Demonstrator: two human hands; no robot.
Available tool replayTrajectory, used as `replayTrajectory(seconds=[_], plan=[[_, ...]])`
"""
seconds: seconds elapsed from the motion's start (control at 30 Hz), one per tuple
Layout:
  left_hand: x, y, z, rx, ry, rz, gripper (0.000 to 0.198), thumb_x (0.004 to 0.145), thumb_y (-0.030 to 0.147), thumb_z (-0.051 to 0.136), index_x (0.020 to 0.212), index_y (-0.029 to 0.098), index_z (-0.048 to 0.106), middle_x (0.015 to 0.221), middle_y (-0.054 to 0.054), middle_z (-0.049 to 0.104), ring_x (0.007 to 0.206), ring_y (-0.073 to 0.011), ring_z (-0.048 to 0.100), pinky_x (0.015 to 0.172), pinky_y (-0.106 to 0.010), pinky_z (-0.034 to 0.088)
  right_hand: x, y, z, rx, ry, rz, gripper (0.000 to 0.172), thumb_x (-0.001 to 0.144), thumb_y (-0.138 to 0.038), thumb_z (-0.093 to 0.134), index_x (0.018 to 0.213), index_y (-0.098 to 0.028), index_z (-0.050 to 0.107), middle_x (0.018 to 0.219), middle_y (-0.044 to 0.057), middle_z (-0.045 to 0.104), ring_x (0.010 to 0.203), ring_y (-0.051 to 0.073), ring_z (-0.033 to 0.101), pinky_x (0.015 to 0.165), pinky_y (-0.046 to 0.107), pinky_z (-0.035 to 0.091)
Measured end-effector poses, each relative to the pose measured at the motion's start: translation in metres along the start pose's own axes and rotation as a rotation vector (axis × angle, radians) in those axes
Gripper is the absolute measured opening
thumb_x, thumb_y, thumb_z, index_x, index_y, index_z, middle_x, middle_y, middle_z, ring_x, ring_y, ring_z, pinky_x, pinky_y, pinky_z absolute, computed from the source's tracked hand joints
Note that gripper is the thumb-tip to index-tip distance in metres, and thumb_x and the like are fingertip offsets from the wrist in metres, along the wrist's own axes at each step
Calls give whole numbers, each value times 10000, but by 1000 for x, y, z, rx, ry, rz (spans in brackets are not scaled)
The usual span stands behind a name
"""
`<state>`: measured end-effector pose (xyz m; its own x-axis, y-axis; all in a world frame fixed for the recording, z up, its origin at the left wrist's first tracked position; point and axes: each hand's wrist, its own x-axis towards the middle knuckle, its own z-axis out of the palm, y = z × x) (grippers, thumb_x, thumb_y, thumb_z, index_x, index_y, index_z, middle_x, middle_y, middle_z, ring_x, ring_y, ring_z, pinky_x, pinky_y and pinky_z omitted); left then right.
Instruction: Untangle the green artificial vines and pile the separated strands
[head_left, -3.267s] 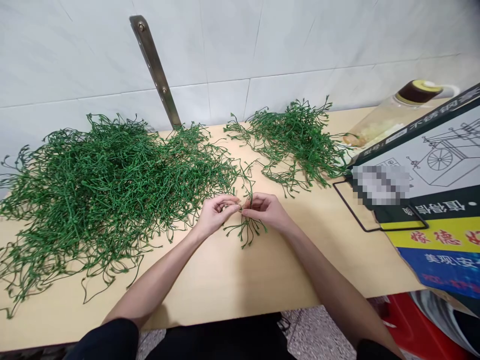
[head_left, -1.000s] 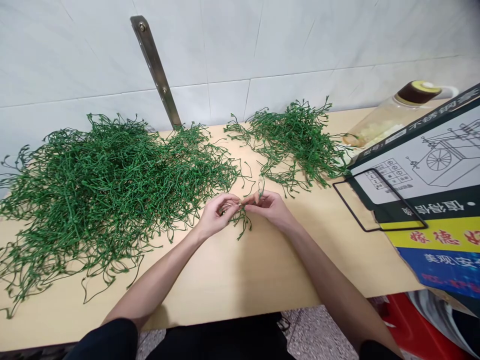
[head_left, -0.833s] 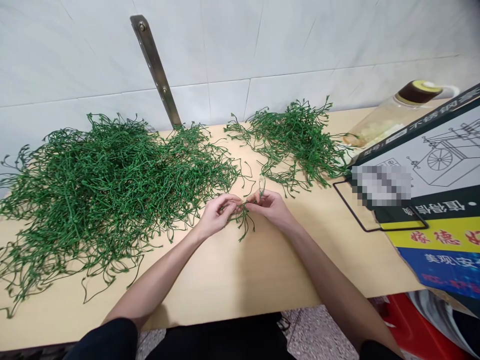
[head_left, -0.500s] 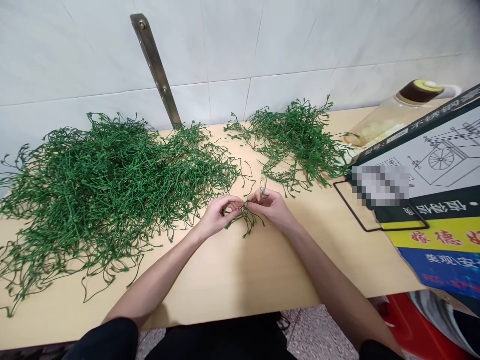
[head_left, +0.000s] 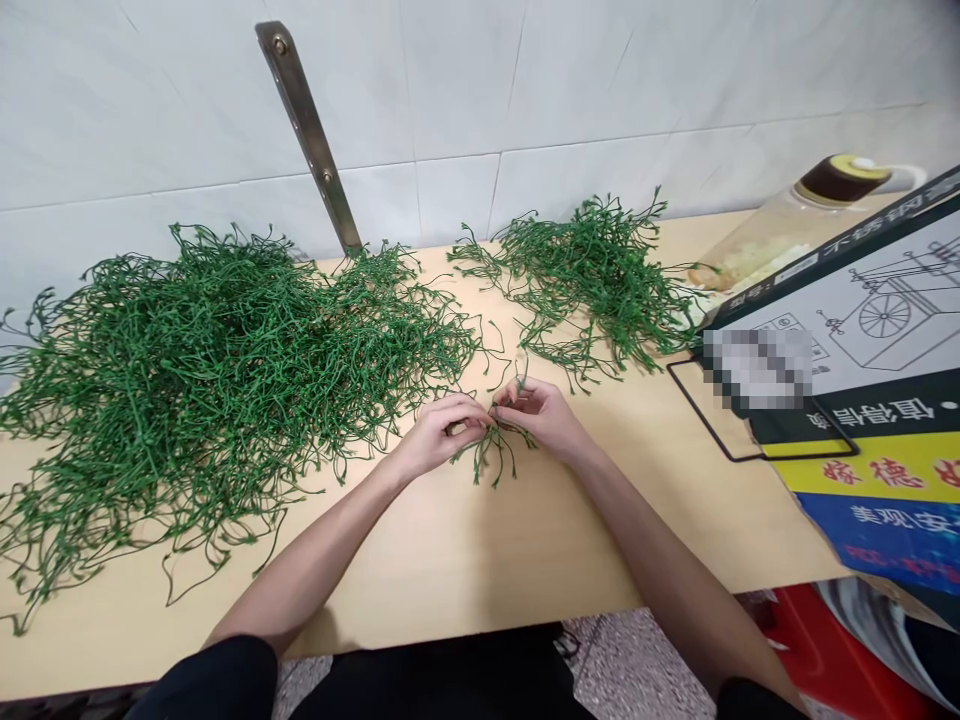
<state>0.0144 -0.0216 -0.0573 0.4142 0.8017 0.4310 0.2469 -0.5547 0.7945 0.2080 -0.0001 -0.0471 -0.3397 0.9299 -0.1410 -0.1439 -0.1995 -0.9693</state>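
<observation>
Artificial sprig (head_left: pixel 496 443) is pinched by left hand (head_left: pixel 433 437) and right hand (head_left: pixel 547 417), frame centre. Judged light, pliable; best held mid-stem.

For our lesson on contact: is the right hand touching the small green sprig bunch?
Touching: the head view shows the right hand pinching the sprig bunch, stems fanning below.

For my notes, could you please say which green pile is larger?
The left pile, spread far wider across the table than the right pile near the bottle.
</observation>
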Motion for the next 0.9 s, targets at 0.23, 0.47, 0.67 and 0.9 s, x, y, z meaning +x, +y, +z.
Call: replayTrajectory(seconds=[0.23, 0.47, 0.67, 0.9], plan=[[1, 2, -1, -19, 56, -84, 94, 893, 155, 615, 896, 178, 705, 814, -50, 741, 753, -131, 693, 700, -229, 536, -1, 0, 1, -21, -1, -22, 415, 582, -318, 864, 616, -208, 465, 687, -15, 641, 654, 124, 580, 680, 291, 492], [1, 1, -2, -63, 55, -53, 41, 840, 175, 700, 841, 170, 742, 846, -75, 757, 797, -151, 706, 752, -256, 558, 0, 2, 0, 71, -7, 29, 361, 564, -218, 840, 632, -212, 486, 685, 1, 716, 730, 163, 681, 743, 305, 512], [1, 0, -5, -175, -53, -41, 142, 877, 142, 621, 882, 165, 761, 921, -97, 774, 885, -164, 731, 820, -270, 583, -1, 0, 1, 22, 51, 5, 345, 571, -208, 837, 619, -199, 495, 658, -29, 657, 645, 117, 614, 673, 270, 489], [-4, -1, -1, -458, 3, -302, 287, 811, 325, 756, 1009, 128, 691, 862, -90, 762, 793, -146, 738, 773, -234, 590, -1, 1, 2, -4, 20, -19, 376, 577, -244, 839, 594, -197, 467, 671, -16, 640, 628, 109, 563, 640, 271, 472]])
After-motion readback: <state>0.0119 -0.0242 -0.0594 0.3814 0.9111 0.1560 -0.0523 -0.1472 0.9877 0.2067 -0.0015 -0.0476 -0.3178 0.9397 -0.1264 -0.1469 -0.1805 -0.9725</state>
